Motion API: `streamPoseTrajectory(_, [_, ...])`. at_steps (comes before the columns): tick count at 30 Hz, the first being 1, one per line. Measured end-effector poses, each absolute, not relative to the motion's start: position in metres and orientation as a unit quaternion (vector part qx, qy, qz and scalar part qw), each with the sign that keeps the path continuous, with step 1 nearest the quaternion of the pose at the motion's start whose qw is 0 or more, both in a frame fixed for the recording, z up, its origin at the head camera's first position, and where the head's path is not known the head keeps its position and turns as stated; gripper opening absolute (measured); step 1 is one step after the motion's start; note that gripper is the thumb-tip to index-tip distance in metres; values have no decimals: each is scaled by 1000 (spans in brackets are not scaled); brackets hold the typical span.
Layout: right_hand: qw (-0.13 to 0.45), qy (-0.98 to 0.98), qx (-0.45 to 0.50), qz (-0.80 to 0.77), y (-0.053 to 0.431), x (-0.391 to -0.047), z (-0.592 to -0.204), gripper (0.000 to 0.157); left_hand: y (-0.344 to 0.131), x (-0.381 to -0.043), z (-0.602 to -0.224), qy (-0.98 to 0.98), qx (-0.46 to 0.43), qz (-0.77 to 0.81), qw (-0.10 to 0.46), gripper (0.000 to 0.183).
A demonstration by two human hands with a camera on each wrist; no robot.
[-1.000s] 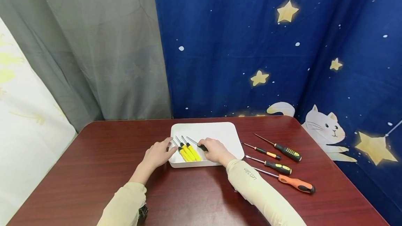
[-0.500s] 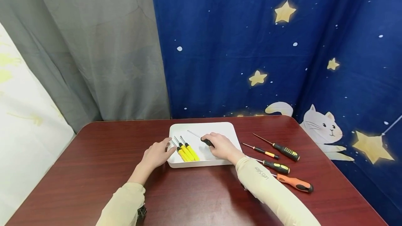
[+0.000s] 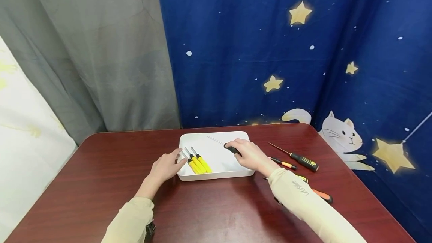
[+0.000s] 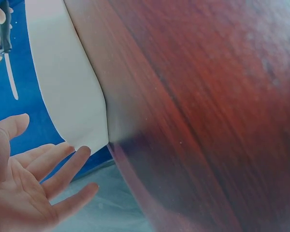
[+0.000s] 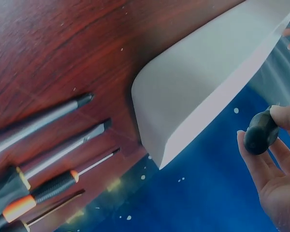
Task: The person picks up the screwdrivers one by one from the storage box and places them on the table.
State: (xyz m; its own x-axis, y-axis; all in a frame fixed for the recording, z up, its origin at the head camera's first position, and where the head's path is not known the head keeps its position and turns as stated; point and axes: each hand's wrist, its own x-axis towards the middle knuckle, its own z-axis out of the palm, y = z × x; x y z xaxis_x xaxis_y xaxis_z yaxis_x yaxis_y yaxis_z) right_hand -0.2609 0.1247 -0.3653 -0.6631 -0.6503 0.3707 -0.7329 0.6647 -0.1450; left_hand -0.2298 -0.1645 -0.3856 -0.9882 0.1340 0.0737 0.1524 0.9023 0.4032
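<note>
My right hand (image 3: pixel 251 155) grips a screwdriver (image 3: pixel 233 149) by its black handle above the white tray (image 3: pixel 221 164). The thin shaft points to the far left. In the right wrist view the rounded end of the screwdriver's handle (image 5: pixel 257 139) shows between thumb and fingers. At the tray's left edge rests my left hand (image 3: pixel 165 166), fingers spread and relaxed. Its fingertips (image 4: pixel 83 151) are at the tray's outer wall in the left wrist view. Inside the tray, on the left, several yellow-handled screwdrivers (image 3: pixel 200 164) lie side by side.
Right of the tray, more screwdrivers lie on the red-brown table (image 3: pixel 118 168): a black-handled one (image 3: pixel 304 161), a small orange-and-black one (image 3: pixel 287 165), and an orange-handled one (image 3: pixel 323 196) partly behind the right sleeve (image 3: pixel 303 194). Curtains hang behind the table.
My right hand has lifted the black-handled screwdriver from beside the yellow ones and carried it to the right. My left hand stays at the tray's edge. The view has shifted slightly.
</note>
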Motion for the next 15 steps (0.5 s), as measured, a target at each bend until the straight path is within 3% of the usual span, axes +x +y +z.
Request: streamPoseTrajectory(15, [135,-898,391,152,160,-244,-355,37,-166,-232,-387,-975,-72,-208,21,51])
